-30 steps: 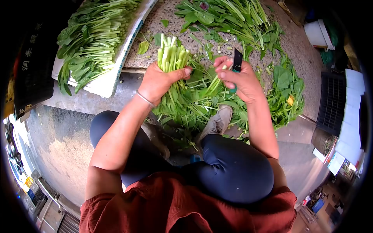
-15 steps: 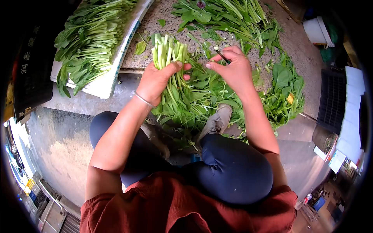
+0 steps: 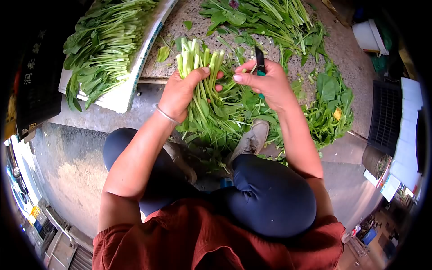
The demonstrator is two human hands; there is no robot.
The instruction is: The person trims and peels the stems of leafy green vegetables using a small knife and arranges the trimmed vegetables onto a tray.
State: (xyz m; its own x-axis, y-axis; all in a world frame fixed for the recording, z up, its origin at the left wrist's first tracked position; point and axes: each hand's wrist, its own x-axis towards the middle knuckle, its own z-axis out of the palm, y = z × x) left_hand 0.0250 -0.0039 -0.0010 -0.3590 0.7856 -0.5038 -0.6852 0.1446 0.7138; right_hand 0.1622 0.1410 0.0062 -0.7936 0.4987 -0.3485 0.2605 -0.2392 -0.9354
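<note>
My left hand [image 3: 182, 92] is wrapped round a bunch of leafy greens [image 3: 196, 60], cut stem ends up and leaves hanging down. Just to its right, my right hand [image 3: 265, 81] grips a small knife [image 3: 260, 60] with a dark blade and a green handle. A pale stem piece shows near its fingertips. Loose greens [image 3: 238, 105] lie below and between the hands. At the upper left, trimmed greens [image 3: 117, 42] are stacked on a white tray [image 3: 119, 101].
More greens [image 3: 265, 18] lie on the speckled stone slab [image 3: 180, 29] at the top, and a leafy heap [image 3: 330, 99] is at its right. A white bucket [image 3: 369, 37] and a black crate [image 3: 384, 112] stand far right. My shoe [image 3: 256, 137] is below the slab.
Stems seen in my right hand a second ago are no longer there, and the left bunch looks wider at its right side. The knife blade has turned upright again since half a second ago.
</note>
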